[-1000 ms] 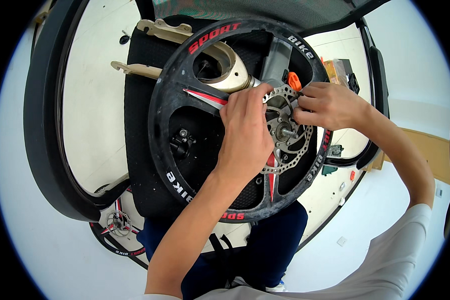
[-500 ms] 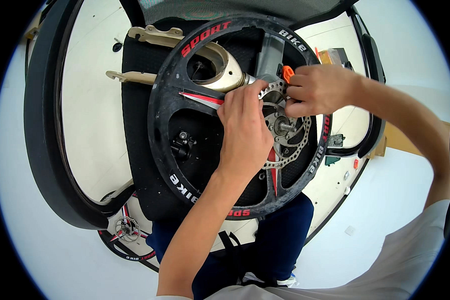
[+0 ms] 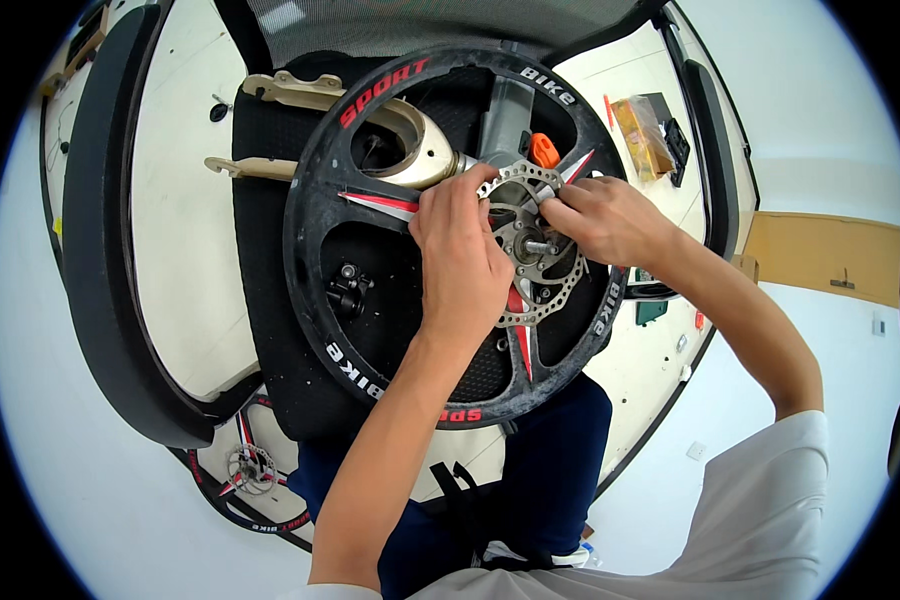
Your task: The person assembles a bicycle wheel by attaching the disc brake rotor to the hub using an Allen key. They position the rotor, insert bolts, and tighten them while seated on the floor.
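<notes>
A black bicycle wheel (image 3: 304, 215) with red-and-white spoke accents lies across a dark chair seat. At its hub is a drilled metal brake disc (image 3: 553, 303), with a threaded axle (image 3: 541, 247) standing up in the middle. My left hand (image 3: 460, 250) has its fingers bent over the disc's left edge, gripping it. My right hand (image 3: 605, 218) is closed in a pinch at the disc's upper right. A small silver piece (image 3: 543, 194) shows by its fingertips; I cannot tell whether it is held. An orange object (image 3: 544, 151) sits just beyond the disc.
A cream-coloured fork (image 3: 432, 150) lies partly under the wheel. A small black clamp-like part (image 3: 350, 290) shows between the spokes. Armrests (image 3: 110, 230) flank the seat. Another wheel (image 3: 253, 470) is on the floor at lower left; a yellow packet (image 3: 642, 135) lies at right.
My right hand has come down and inward from beside the orange object onto the disc, and its elbow has dropped. My left hand stays at the disc's edge. The whole view has shifted slightly.
</notes>
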Tool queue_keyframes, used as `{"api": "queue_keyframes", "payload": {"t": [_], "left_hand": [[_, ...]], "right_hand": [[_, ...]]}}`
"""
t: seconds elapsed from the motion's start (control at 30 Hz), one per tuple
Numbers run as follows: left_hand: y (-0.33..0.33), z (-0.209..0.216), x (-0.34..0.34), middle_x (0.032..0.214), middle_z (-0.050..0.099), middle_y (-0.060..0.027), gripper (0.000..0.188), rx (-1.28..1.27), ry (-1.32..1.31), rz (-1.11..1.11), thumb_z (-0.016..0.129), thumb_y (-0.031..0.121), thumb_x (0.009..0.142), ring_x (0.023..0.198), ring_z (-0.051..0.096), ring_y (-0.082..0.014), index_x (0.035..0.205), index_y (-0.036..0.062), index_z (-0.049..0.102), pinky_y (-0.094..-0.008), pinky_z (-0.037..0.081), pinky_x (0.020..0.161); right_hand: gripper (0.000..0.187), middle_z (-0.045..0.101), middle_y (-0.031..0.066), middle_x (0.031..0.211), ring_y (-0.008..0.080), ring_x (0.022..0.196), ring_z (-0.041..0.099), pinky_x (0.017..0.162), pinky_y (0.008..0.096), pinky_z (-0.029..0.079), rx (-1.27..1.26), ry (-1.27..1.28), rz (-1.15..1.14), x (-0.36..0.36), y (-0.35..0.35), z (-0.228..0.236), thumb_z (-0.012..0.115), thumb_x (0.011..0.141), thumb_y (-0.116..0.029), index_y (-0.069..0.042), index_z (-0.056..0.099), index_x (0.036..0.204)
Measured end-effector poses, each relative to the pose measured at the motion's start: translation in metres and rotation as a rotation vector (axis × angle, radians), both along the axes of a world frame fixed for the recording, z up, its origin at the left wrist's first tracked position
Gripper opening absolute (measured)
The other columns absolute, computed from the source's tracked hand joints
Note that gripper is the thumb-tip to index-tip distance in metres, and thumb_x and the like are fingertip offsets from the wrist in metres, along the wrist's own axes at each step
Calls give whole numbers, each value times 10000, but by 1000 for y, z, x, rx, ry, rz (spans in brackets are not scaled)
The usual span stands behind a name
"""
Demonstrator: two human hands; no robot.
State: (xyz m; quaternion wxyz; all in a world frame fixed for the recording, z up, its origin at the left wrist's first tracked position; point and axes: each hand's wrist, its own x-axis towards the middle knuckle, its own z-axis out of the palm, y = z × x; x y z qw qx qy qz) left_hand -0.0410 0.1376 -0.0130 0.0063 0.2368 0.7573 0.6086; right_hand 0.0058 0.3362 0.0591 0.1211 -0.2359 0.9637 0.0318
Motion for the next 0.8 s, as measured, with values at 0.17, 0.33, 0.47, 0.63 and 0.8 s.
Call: {"api": "queue_keyframes", "payload": {"t": [0.17, 0.33, 0.47, 0.63, 0.8], "left_hand": [[1, -3, 1, 1143, 601, -136, 357, 29, -23, -32, 514, -55, 897, 1120, 537, -347, 1243, 31, 531, -491, 361, 979], [-3, 1, -2, 1148, 620, -172, 279, 33, -21, -17, 501, 20, 957, 1083, 575, -353, 1233, 3, 536, -459, 392, 987], [-4, 3, 1, 1159, 611, -160, 279, 28, -39, -27, 501, 11, 952, 1103, 563, -346, 1229, 9, 537, -458, 385, 993], [-9, 0, 2, 1173, 609, -149, 288, 9, -45, -19, 521, -10, 937, 1137, 551, -351, 1223, 19, 542, -467, 378, 995], [-7, -1, 3, 1167, 614, -142, 286, 22, -42, -17, 520, -13, 935, 1127, 555, -349, 1219, 20, 542, -466, 380, 989]], "right_hand": [[193, 596, 104, 782, 282, 755, 685, 658, 398, 544, 14, -13, -22, 0, -3, 5, 612, 830, -108, -62, 536, 1001], [128, 598, 97, 799, 278, 811, 675, 730, 393, 558, 22, -62, 246, -26, 5, 29, 579, 882, -135, -56, 534, 972], [136, 599, 87, 790, 286, 815, 676, 739, 391, 569, 60, -186, 358, -42, 9, 35, 592, 886, -169, -62, 532, 944], [131, 576, 116, 779, 324, 785, 648, 695, 426, 519, -212, -227, -213, -44, 0, 39, 619, 861, -117, -58, 517, 920], [147, 523, 76, 760, 271, 747, 604, 674, 385, 511, -132, -76, 370, -55, -2, 32, 631, 810, -124, -75, 508, 874]]}}
